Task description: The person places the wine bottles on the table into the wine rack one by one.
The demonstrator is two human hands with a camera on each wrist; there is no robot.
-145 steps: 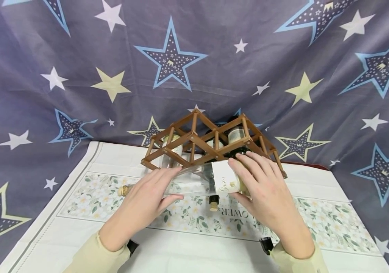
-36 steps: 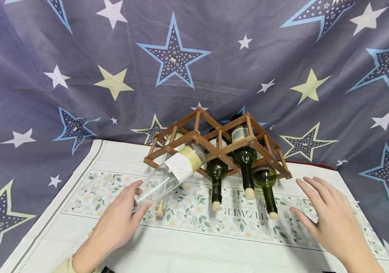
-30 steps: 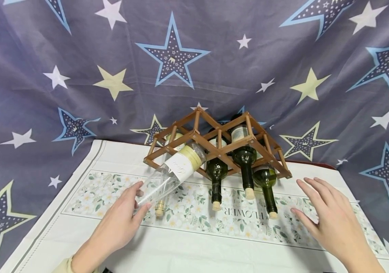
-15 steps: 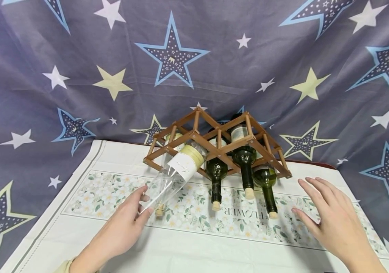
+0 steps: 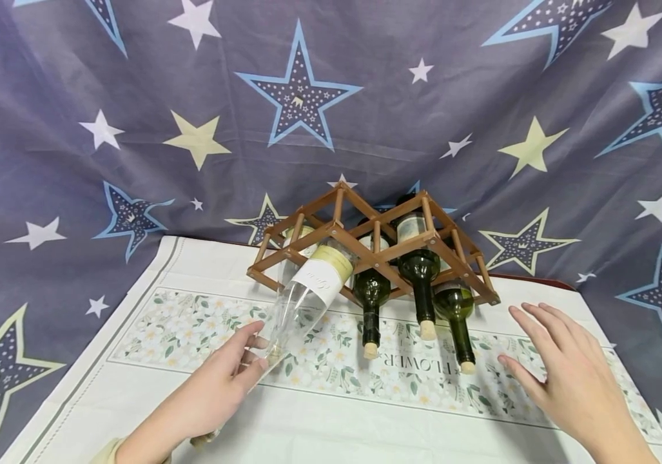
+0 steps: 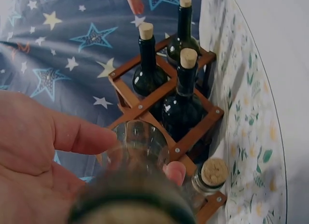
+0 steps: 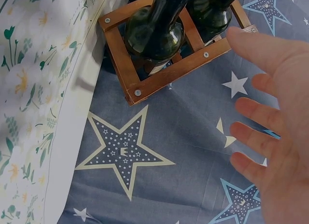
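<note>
A clear glass bottle point(image 5: 320, 277) with a white and yellow label slants at the upper left opening of the wooden wine rack point(image 5: 376, 265). Its base end is at the opening and its corked neck points toward me. My left hand point(image 5: 220, 380) holds it around the lower clear part, thumb and fingers on either side; in the left wrist view the neck is blurred and close. To the right of the rack, my right hand point(image 5: 568, 367) hovers with spread fingers, touching nothing. Three dark green bottles point(image 5: 419, 265) lie in the rack, corks outward.
Another clear corked bottle lies in the rack's lower left, partly behind the held one; its cork point(image 6: 214, 172) shows in the left wrist view. The rack stands on a white floral tablecloth point(image 5: 365, 419), close to a star-patterned curtain point(image 5: 394, 129).
The clear bottle has turned from lying crosswise to base toward the rack. My right hand has let go and moved right. Lately my left hand has swung the neck slightly rightward and nearer me.
</note>
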